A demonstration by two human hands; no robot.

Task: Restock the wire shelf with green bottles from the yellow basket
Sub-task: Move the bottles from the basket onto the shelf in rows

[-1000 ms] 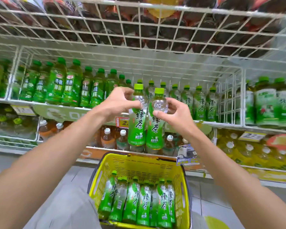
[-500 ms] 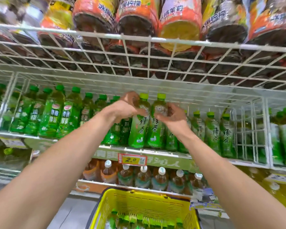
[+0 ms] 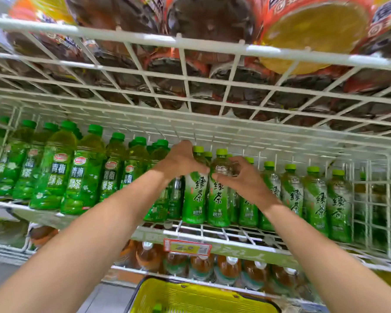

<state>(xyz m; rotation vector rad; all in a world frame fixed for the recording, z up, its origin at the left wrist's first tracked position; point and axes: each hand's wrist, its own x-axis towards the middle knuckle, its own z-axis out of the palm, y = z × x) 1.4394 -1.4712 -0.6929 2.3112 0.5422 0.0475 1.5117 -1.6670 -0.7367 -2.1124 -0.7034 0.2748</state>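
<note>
Bottle rows alongside, wire rack overhead

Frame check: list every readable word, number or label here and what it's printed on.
"绿茶": labels of the two light-green-capped plastic bottles held by the left hand and right hand, and of their neighbours to the right.
"青梅绿茶": labels of the dark-green-capped bottles at left.
"2.0": red-framed yellow price tag on the white wire shelf, blurred, so uncertain.
Unreadable: small print at the bottle bases, orange labels overhead.
</note>
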